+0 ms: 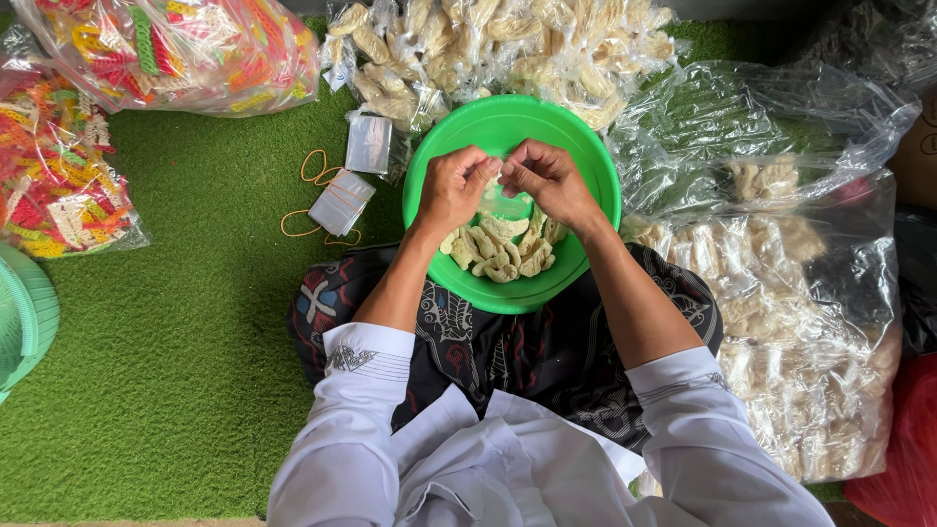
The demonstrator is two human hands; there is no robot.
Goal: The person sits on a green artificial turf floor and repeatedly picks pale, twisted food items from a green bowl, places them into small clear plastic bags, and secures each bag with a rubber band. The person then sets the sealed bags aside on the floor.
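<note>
While both my hands meet over the round green plastic bowl (pixel 595 176) at centre frame, my left hand (pixel 451 190) and right hand (pixel 549 181) pinch a small clear plastic bag (pixel 505 200) between fingertips, hanging just above the pale crackers (pixel 498 249).

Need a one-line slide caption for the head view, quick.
Both hands, left hand and right hand, pinch a small clear bag over a green bowl of pale crackers.
</note>
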